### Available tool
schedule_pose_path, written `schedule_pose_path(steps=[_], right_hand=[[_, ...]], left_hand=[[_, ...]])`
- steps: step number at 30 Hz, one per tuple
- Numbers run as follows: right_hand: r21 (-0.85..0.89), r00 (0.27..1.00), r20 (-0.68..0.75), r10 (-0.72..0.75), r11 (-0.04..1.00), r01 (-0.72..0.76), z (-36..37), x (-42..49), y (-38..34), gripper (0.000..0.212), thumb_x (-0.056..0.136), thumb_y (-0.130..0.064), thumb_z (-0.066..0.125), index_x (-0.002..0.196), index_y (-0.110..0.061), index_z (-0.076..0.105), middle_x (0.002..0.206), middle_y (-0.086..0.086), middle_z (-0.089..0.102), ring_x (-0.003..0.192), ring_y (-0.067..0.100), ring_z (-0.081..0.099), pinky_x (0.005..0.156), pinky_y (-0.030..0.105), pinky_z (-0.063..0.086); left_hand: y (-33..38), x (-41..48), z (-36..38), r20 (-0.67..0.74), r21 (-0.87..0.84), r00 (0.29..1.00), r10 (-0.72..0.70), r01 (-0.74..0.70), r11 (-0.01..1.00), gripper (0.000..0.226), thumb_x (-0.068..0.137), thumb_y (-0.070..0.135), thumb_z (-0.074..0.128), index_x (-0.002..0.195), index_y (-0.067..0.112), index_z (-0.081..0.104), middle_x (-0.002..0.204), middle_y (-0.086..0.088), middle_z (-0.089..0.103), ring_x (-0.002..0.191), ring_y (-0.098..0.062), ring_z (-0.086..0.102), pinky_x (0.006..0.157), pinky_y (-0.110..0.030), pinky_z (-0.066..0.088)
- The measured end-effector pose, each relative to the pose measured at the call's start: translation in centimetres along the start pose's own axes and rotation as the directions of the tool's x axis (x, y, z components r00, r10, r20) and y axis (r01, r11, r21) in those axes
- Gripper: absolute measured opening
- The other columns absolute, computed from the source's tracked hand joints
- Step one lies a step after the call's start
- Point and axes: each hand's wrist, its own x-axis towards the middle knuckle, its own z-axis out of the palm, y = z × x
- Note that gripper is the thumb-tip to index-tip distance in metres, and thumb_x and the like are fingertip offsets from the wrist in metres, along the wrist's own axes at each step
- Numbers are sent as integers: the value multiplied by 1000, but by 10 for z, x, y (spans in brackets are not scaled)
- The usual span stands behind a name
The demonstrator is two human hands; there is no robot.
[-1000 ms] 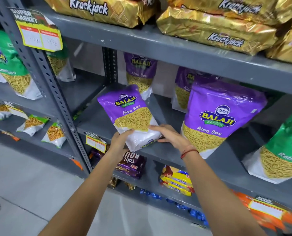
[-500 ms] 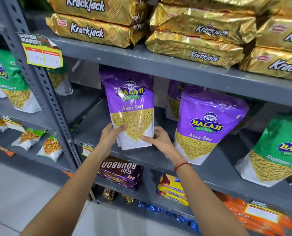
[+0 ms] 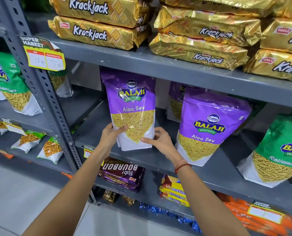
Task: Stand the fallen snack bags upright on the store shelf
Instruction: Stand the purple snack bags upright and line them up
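A purple Aloo Sev bag (image 3: 133, 106) stands upright on the grey middle shelf (image 3: 158, 159), its base on the shelf board. My left hand (image 3: 112, 136) grips its lower left edge, thumb across the front. My right hand (image 3: 158, 139) holds the lower right corner, thumb on the white base. A second purple Aloo Sev bag (image 3: 210, 128) stands upright to the right, apart from my hands. Another purple bag (image 3: 175, 99) stands behind, mostly hidden.
Gold Krackjack packs (image 3: 201, 36) fill the shelf above. A green Ratlami Sev bag (image 3: 278, 154) leans at the far right. The perforated upright post (image 3: 44, 92) stands left, with green bags (image 3: 10, 87) and small packs (image 3: 51, 149) beyond. Bourbon biscuits (image 3: 121, 172) lie below.
The purple bag went from lying tilted in both hands to standing upright on the shelf, pushed a little further back. Both hands stayed on its lower corners.
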Motion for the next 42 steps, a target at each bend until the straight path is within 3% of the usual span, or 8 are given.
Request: schedule_pose_path(steps=[6,11,15,19,22,27,33,42], right_hand=[[-34,1000,-16,-14,999,14,9,9,0,54,60,-31,89,97,-25,50,107,8,72,94,19,67,82,34,52],[-88,995,-96,-14,996,6,30,29,13,64,43,-49,90,90,-35,48,103,0,71,99,21,66,86,47,55],[-117,992,-124,-17,993,2,50,34,15,60,56,-27,91,93,-27,45,107,8,68,100,22,66,85,43,57],[-111,986,-163,-24,994,6,66,38,29,64,51,-35,91,91,-29,43,101,5,68,99,23,65,82,45,57],[-86,982,-188,-21,996,5,71,36,35,64,55,-28,91,100,-17,47,97,0,68,96,19,67,80,37,58],[1,989,-149,-6,1000,7,74,25,49,65,63,-19,88,115,-20,49,104,-12,64,97,-2,63,78,12,53],[-52,981,-191,35,998,-45,91,37,49,62,61,-40,86,108,-30,46,106,-4,68,105,17,64,90,40,56],[-137,975,-223,11,990,-42,128,57,18,60,65,-29,86,101,-7,44,109,15,67,102,32,63,81,44,53]], left_hand=[[4,15,-10,30,75,999,26,-28,997,36,78,10,69,111,11,54,107,-5,67,96,-19,66,81,-29,52],[0,33,-25,47,168,998,39,-46,985,37,78,5,69,110,9,51,98,1,67,80,-2,67,62,-10,52],[-9,47,-43,79,228,996,28,-45,973,44,77,6,70,115,11,50,101,1,67,93,-9,63,74,-19,49],[-12,57,-55,117,263,993,14,-44,964,50,75,6,72,117,14,46,105,1,67,100,-16,63,86,-28,49],[-19,54,-65,136,335,991,12,-57,941,57,71,8,76,117,20,44,104,7,65,97,-5,63,88,-26,48],[-42,44,-78,161,514,986,-53,-38,857,93,45,47,84,125,33,40,123,4,60,117,-10,53,101,-34,41],[-42,61,-88,156,610,987,-45,-61,790,78,49,54,79,117,28,52,117,2,66,111,-15,60,99,-42,47],[-21,77,-103,186,623,979,-84,-51,781,96,52,49,78,134,19,39,126,2,55,114,-15,54,91,-30,43]])
